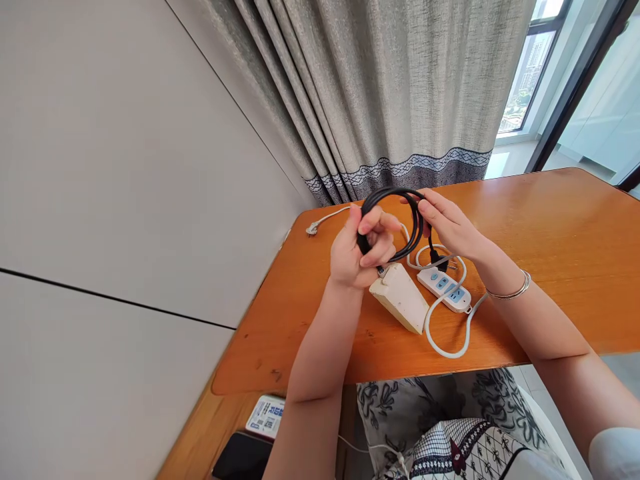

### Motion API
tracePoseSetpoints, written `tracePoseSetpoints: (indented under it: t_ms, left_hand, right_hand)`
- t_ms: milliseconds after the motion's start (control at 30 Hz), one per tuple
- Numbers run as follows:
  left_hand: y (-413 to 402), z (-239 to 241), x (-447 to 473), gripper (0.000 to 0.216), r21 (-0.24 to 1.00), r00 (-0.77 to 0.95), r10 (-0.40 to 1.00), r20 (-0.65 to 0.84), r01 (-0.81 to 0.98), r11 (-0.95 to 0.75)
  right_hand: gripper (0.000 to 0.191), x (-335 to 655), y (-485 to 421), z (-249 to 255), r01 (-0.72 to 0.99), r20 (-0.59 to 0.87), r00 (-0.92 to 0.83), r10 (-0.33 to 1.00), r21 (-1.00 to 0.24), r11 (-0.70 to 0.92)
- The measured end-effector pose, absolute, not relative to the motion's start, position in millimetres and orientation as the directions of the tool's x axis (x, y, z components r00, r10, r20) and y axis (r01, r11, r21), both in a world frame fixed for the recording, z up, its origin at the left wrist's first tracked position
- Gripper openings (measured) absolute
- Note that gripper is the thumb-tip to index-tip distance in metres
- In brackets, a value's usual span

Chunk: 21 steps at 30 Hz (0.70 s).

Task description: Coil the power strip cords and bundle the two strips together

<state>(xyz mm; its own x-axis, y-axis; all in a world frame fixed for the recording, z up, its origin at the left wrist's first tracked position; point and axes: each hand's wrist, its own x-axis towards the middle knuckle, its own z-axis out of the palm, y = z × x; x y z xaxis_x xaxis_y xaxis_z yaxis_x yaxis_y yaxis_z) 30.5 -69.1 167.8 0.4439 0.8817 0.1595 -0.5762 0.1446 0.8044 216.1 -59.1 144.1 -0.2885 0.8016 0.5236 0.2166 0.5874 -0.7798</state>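
A black power cable (pixel 415 235) is looped into a coil above the table. My left hand (pixel 361 248) is closed round the left side of the coil. At its right side, my right hand (pixel 450 223) grips the loops between thumb and fingers, some of which are hidden. The cable's black plug (pixel 439 260) hangs below my right hand, its prongs pointing right. Beneath my hands lie a white power strip (pixel 445 288) with blue socket panels and a cream wedge-shaped block (pixel 400 299). A metal connector end shows just under my left hand.
The strip's white cord loops over the wooden table (pixel 550 267), and a white plug (pixel 312 229) lies at the back left. Curtains (pixel 400 87) hang behind. Below the table's left front are a black phone (pixel 245 457) and a labelled box (pixel 266 415).
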Motion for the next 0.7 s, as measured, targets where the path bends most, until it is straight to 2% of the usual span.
tracePoseSetpoints:
  t_ms: [67, 133, 300, 367, 433, 500, 600, 700]
  left_hand:
    - [-68, 171, 26, 0.054, 0.789, 0.333, 0.916, 0.222, -0.613, 0.032]
    - [-69, 177, 21, 0.054, 0.769, 0.228, 0.929, 0.291, -0.633, -0.085]
    - [-76, 192, 14, 0.056, 0.72, 0.073, 0.92, 0.385, -0.648, -0.25]
    - [-76, 192, 14, 0.056, 0.708, 0.013, 0.916, 0.401, -0.639, -0.3]
    - [-73, 189, 14, 0.055, 0.679, -0.042, 0.902, 0.43, -0.643, -0.354]
    - [-70, 185, 14, 0.053, 0.658, -0.078, 0.885, 0.459, -0.639, -0.398]
    - [-66, 181, 15, 0.053, 0.682, -0.118, 0.864, 0.489, -0.567, -0.463]
    - [-66, 179, 18, 0.059, 0.687, -0.118, 0.817, 0.564, -0.482, -0.544]
  right_hand:
    - [0.053, 215, -59, 140, 0.241, 0.449, -0.374, 0.812, -0.798, 0.552]
    - [0.051, 213, -60, 138, 0.334, 0.364, -0.463, 0.808, -0.773, 0.539]
    - [0.057, 205, -67, 142, 0.611, 0.126, -0.562, 0.817, -0.602, 0.513]
    - [0.062, 200, -72, 142, 0.721, 0.083, -0.533, 0.842, -0.477, 0.503]
    - [0.068, 194, -76, 142, 0.816, 0.069, -0.487, 0.871, -0.321, 0.482]
    - [0.071, 188, -81, 141, 0.872, 0.095, -0.431, 0.898, -0.215, 0.441]
    - [0.06, 180, -88, 143, 0.908, 0.197, -0.354, 0.914, -0.163, 0.387]
    - [0.043, 178, -95, 149, 0.898, 0.259, -0.369, 0.893, -0.15, 0.415]
